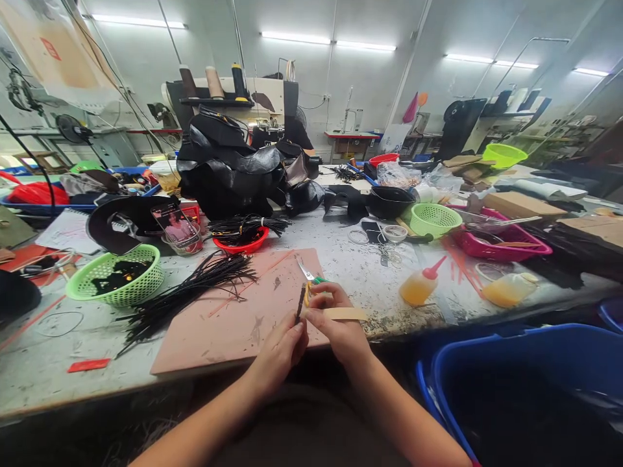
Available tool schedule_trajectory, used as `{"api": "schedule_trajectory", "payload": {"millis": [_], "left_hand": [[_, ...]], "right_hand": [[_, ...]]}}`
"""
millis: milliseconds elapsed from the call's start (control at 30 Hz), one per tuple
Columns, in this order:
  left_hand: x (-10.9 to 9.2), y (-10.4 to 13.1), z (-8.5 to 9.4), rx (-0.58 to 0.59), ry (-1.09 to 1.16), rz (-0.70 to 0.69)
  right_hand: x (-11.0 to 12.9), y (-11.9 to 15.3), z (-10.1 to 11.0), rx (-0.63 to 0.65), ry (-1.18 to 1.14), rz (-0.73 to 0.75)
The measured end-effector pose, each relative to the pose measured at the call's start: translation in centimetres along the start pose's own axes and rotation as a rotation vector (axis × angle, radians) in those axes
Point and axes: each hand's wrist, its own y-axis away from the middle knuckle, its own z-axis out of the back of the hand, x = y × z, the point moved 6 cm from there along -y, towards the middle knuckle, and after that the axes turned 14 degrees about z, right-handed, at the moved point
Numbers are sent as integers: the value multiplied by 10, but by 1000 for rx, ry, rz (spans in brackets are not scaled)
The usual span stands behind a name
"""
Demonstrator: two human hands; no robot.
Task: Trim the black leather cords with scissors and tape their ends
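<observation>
Close to the front edge of a pink board (238, 324), my two hands nearly meet. My left hand (280, 347) is closed on a short, narrow black strip (300, 303) that points up. At the strip's upper end is a small yellow piece (307, 294), pinched by my right hand (341, 321); its exact kind is unclear. Just beyond the fingers are scissors (305, 269) with a green handle part, the rest hidden by my right hand. A cream strip (345, 314) sticks out to the right from under that hand.
A bundle of black cords (195, 292) lies left on the board, beside a green basket (117, 279). Black leather pieces (228, 162) pile up behind. Rightward stand a glue bottle (418, 288), a light green basket (435, 220) and a magenta basket (506, 250). A blue bin (487, 340) is below right.
</observation>
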Motion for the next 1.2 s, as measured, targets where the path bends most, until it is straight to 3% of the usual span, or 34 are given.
{"api": "schedule_trajectory", "payload": {"millis": [167,367,467,567,733,933,1067,1200], "left_hand": [[-1,0,1,10,-101,-91],[-10,3,7,-67,-306,-230],[-13,3,12,-73,-192,-213],[-14,3,13,-46,-72,-163],[-14,1,9,63,124,-97],[-6,-3,1,209,392,75],[-4,-4,1,234,428,79],[-6,-5,9,184,353,-15]], "right_hand": [[-1,-3,-2,40,44,-14],[2,-6,-1,141,224,-40],[2,-4,-1,167,265,-63],[7,-4,-2,200,308,14],[20,-5,-2,227,319,229],[26,-3,-8,314,240,278],[30,-2,-12,327,256,287],[30,-3,-8,241,346,311]]}}
